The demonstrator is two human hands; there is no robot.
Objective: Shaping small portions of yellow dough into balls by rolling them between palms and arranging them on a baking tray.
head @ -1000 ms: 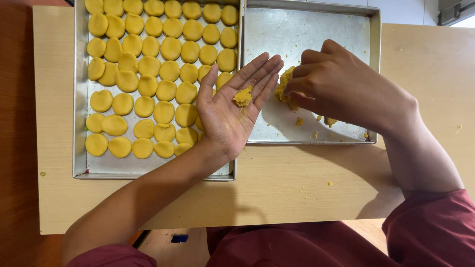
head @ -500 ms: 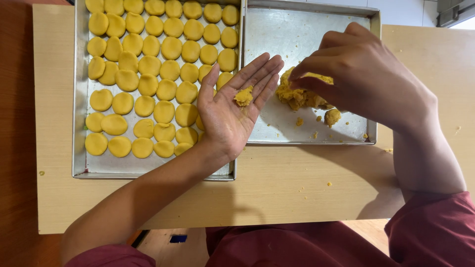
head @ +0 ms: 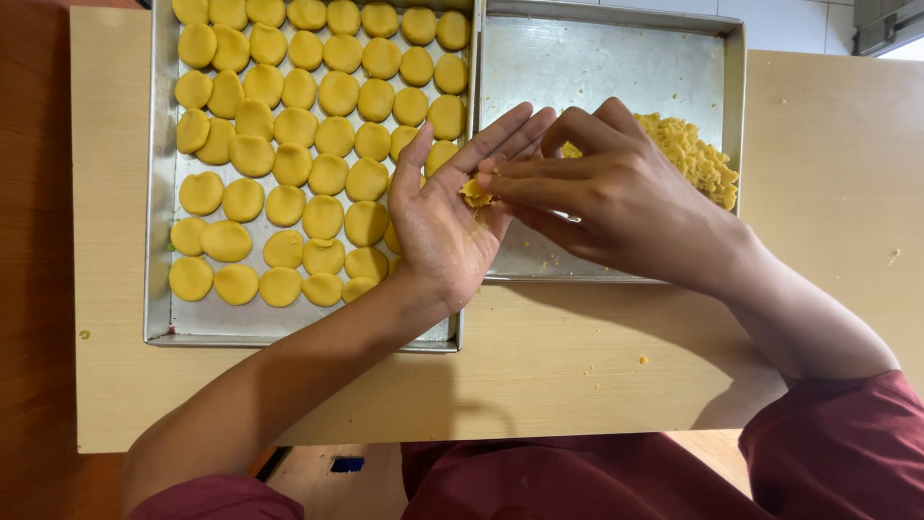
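Dark maroon short sleeves [head: 847,443], bare forearms, no rings or watch.

dough lump [head: 474,193] mostly hidden, seemingly.

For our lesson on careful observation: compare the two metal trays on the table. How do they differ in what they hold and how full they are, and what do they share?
The left tray is nearly filled with rows of flattened yellow dough rounds; the right tray holds only a loose crumbly dough heap at one side. The left tray's floor is mostly covered; the right tray's is mostly bare, with scattered crumbs. Both are shiny, rectangular, shallow metal trays, side by side.
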